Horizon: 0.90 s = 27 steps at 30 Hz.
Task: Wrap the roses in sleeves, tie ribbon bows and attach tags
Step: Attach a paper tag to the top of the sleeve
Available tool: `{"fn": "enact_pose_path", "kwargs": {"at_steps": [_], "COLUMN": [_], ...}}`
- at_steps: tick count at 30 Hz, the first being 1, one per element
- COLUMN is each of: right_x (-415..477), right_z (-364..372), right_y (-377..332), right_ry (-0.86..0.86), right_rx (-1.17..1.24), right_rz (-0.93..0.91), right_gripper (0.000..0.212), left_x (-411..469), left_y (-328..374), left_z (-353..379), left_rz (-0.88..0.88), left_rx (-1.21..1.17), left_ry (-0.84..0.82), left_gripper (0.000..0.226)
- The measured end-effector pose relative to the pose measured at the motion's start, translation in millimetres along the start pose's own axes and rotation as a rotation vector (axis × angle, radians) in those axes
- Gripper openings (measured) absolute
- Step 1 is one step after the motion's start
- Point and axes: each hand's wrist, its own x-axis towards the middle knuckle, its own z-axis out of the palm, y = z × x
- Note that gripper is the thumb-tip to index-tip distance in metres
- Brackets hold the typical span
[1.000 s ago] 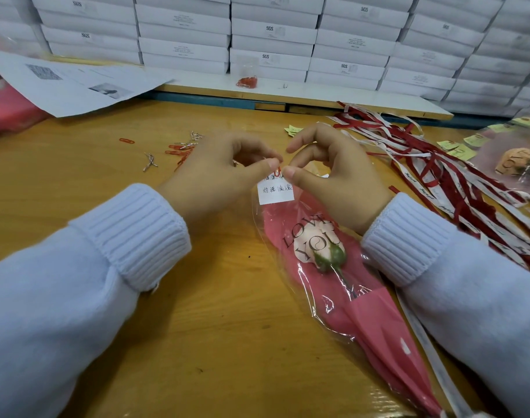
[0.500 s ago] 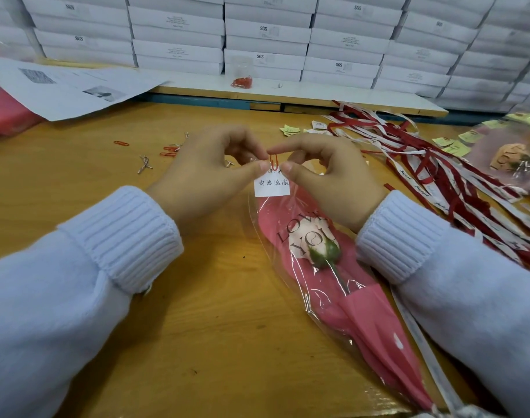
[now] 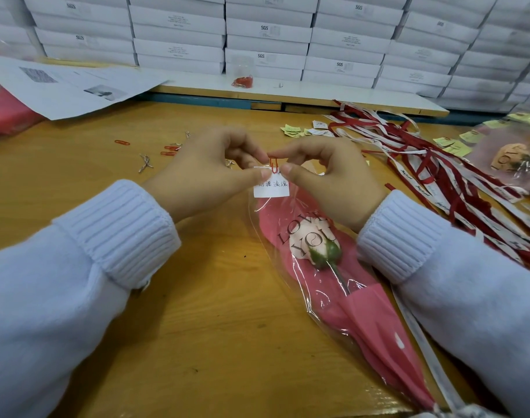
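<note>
A pale rose [image 3: 313, 241] lies in a clear and pink sleeve [image 3: 357, 312] printed "LOVE YOU", running from the table's middle toward the lower right. At the sleeve's top edge sits a small white tag [image 3: 272, 188] with handwriting, and a red paper clip [image 3: 274, 166] stands on its upper edge. My left hand [image 3: 209, 173] pinches the tag and sleeve edge from the left. My right hand [image 3: 327, 176] pinches the paper clip and tag from the right. A white ribbon [image 3: 420, 336] lies under the sleeve at the right.
A heap of red and white ribbons [image 3: 438, 173] lies right of my hands, with yellow and white tags [image 3: 300, 129] behind. Another sleeved rose [image 3: 511, 155] is far right. Loose paper clips [image 3: 167, 150] and printed sheets [image 3: 67, 86] lie at left. White boxes [image 3: 266, 31] are stacked behind.
Both hands stayed at the sleeve's top edge. The red paper clip now stands more plainly on the tag's upper edge between my fingertips.
</note>
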Motion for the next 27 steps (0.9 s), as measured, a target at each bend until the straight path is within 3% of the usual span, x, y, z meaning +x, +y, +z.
{"fn": "enact_pose_path", "kwargs": {"at_steps": [15, 21, 24, 27], "right_x": [-1.3, -1.7, -2.7, -3.8], "right_z": [-0.6, 1.4, 2.2, 3.5], "right_y": [-6.2, -7.6, -9.8, -13.4], "right_ry": [-0.027, -0.024, 0.0, 0.015], "right_rx": [-0.108, -0.133, -0.126, -0.163], "right_rz": [0.031, 0.011, -0.002, -0.044], "right_gripper": [0.021, 0.02, 0.011, 0.018], "left_x": [-2.4, -2.7, -4.0, -4.9], "left_y": [5.0, 2.1, 4.5, 7.4], "left_z": [1.9, 3.3, 2.6, 3.2], "left_rz": [-0.005, -0.057, -0.034, 0.003], "left_rx": [0.091, 0.244, 0.234, 0.248], "left_ry": [0.013, -0.08, -0.072, -0.044], "left_gripper": [0.008, 0.013, 0.015, 0.017]}}
